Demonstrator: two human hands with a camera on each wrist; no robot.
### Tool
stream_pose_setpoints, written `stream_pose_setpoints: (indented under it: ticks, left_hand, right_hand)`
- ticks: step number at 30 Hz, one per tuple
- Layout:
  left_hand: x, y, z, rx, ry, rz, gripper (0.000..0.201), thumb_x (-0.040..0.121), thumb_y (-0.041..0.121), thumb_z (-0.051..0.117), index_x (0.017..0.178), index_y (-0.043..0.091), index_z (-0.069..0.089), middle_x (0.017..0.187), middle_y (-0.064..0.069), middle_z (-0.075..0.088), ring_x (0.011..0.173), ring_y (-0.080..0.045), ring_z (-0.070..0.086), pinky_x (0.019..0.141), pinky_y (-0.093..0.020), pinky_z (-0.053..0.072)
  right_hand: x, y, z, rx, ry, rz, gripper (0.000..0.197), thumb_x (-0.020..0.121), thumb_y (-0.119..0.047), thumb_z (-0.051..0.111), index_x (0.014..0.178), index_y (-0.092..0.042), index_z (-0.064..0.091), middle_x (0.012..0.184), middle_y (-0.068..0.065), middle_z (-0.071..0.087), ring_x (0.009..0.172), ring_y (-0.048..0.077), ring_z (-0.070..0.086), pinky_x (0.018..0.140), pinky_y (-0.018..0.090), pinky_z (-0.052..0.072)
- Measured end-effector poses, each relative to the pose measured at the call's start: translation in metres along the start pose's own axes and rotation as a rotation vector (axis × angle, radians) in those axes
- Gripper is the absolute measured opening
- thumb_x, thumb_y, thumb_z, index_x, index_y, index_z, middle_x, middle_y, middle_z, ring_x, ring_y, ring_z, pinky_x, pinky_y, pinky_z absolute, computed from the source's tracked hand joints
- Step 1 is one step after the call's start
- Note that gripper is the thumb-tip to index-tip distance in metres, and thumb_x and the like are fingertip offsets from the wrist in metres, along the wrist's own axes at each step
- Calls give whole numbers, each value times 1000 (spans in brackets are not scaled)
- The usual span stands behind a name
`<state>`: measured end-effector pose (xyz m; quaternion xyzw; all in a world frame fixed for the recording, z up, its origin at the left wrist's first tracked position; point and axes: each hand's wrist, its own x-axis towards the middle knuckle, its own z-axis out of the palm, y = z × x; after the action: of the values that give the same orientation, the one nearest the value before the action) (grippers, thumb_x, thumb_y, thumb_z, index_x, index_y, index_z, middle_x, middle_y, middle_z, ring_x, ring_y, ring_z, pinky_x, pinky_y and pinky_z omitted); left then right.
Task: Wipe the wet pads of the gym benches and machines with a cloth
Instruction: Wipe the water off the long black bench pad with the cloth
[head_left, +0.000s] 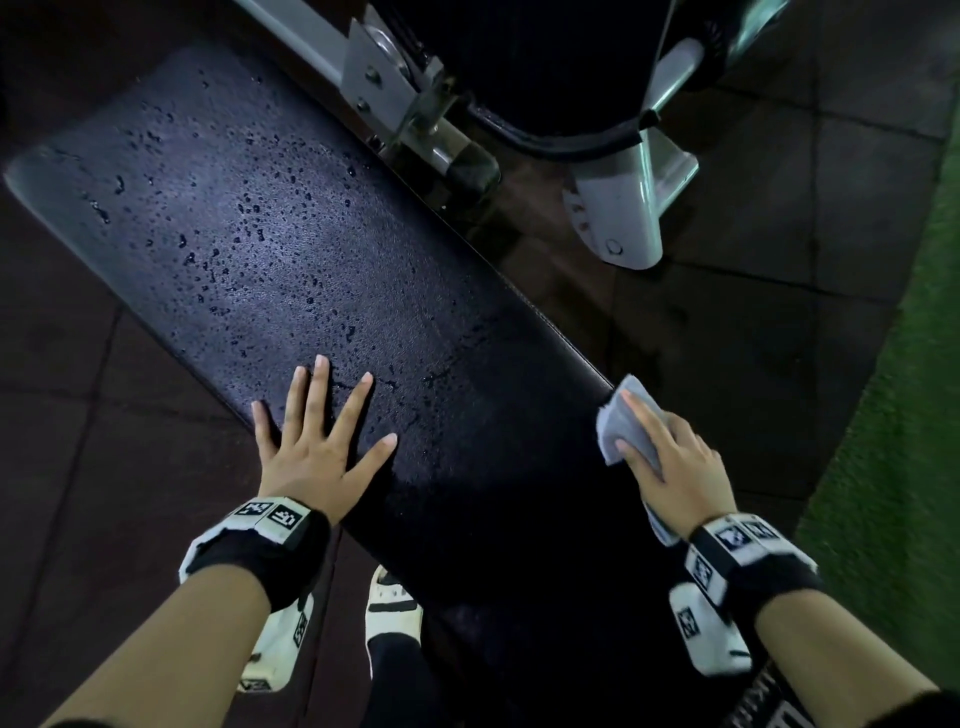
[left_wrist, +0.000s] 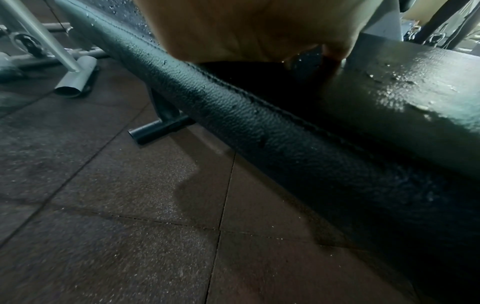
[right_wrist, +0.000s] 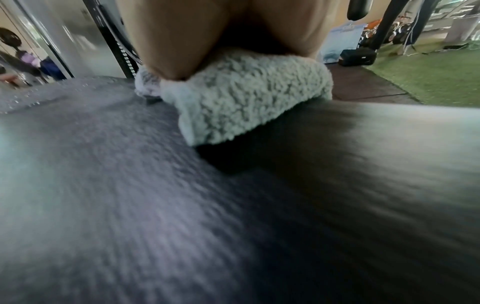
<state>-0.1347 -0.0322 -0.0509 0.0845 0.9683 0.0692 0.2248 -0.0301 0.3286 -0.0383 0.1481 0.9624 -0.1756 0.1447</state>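
The cloth (head_left: 631, 428), a folded pale grey fleecy piece, lies on the right edge of the black bench pad (head_left: 249, 244), partly over the side. The right hand (head_left: 670, 457) lies flat on top of it, fingers straight and pressing it down onto the pad; in the right wrist view the cloth (right_wrist: 241, 96) bulges out from under the palm, and the pad surface around it is blurred. Whether the thumb tucks round the cloth cannot be told.

The pad runs diagonally from the near right to the far left. Its far half is beaded with water droplets (head_left: 244, 228), while the part near the person is too dark to judge. The left hand (head_left: 317, 441) rests flat on the pad's left edge, fingers spread and straight, holding nothing. The two hands are well apart, one at each side of the pad. Both wrists wear black bands with white marker blocks.

Beyond the pad stands the grey metal frame (head_left: 618, 208) of a machine. The floor (head_left: 78, 415) is dark rubber tile, with a strip of green turf (head_left: 904, 364) at the right. A white shoe (head_left: 389, 608) shows beneath the pad's near edge.
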Motion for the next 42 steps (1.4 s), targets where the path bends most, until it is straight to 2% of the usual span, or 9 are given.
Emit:
stream_pose_setpoints:
  ticks: [3,7,11,16,22,28,33,38,42]
  left_hand:
    - [0,1,-1,0,-4,-2,73,75,82,8,139,57,-17,147,18,-39,135,-4,-36,103,-40,-32]
    - [0,2,-2,2,-4,-1,73,75,81,8,139,56,-18,147,17,-38,136,-4,-36,103,-40,-32]
    - [-1,2,0,4,2,1,73,76,81,8,140,55,-16,149,16,-36,136,-5,-35,104,-41,-31]
    - [-1,2,1,5,11,2,74,76,81,9,141,54,-15,149,16,-36,137,-5,-35,104,-41,-30]
    - [-1,0,2,17,15,10,74,76,81,7,141,54,-16,150,15,-36,138,-7,-33,105,-43,-29]
    - [0,0,2,11,9,8,75,74,81,5,141,54,-16,150,14,-36,138,-7,-34,105,-44,-29]
    - [-1,0,2,3,12,6,77,74,81,6,142,53,-14,150,14,-36,138,-7,-33,109,-48,-22]
    - [-4,1,2,-40,34,15,76,76,79,10,144,52,-8,152,14,-30,142,-9,-25,112,-50,-18]
    - [-21,9,8,-185,82,-10,74,80,71,15,149,43,8,158,10,-14,145,-8,-15,114,-54,-11]
  right_hand:
    - [-10,13,0,-8,-24,6,60,91,-47,45,141,-54,13,123,3,51,104,28,56,86,46,42]
    - [-7,9,5,-52,-9,50,57,92,-46,45,143,-49,19,126,2,50,106,27,54,87,47,41]
    - [0,-1,0,-19,-35,123,54,92,-50,40,142,-54,17,127,-1,51,107,27,54,91,47,38]
    - [66,-39,-6,181,-128,102,49,92,-55,40,137,-58,20,130,-1,54,114,29,55,97,49,41]
    - [130,-73,-1,318,-250,-29,55,91,-52,46,140,-53,21,138,-1,49,121,24,51,102,40,39]
    - [53,-28,-4,249,-84,-15,54,91,-47,51,139,-53,27,132,-7,49,112,22,55,92,42,44]
    - [-10,-2,4,-54,-9,-83,55,84,-41,41,138,-46,31,142,6,40,112,33,48,92,43,35]
    - [-23,-66,18,-199,-27,-157,56,75,-39,41,131,-41,39,146,1,30,112,36,34,83,57,45]
    - [-35,-126,31,-141,-173,-210,61,81,-51,42,140,-45,29,157,0,19,128,39,29,100,59,32]
